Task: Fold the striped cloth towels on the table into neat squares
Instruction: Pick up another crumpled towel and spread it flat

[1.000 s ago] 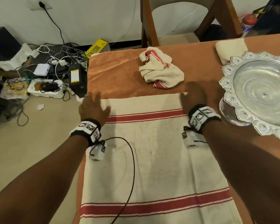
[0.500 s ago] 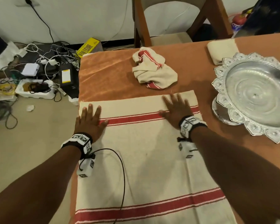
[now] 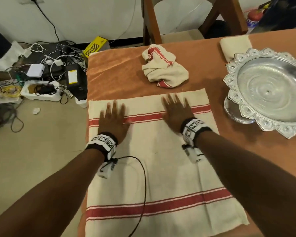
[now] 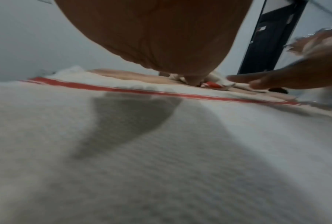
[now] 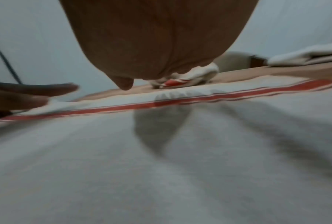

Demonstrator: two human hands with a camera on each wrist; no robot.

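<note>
The orange surface [image 3: 120, 77] carries my spread striped towel [image 3: 161, 168]; a crumpled towel [image 3: 164, 69] lies beyond it. My left hand [image 3: 114, 119] and right hand [image 3: 177, 112] lie flat near its far stripe — fingers straight, holding nothing.

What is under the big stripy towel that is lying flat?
An orange tablecloth shows past the flat towel at its far edge. Both hands are spread over it. Anything else beneath it is covered.

A plain white wall [image 3: 92, 14] spans the top of the frame. A beige tiled floor [image 3: 32, 159] fills the left side. A brown wooden chair [image 3: 186, 17] stands at upper centre, behind the orange-covered table [image 3: 120, 72].
</note>
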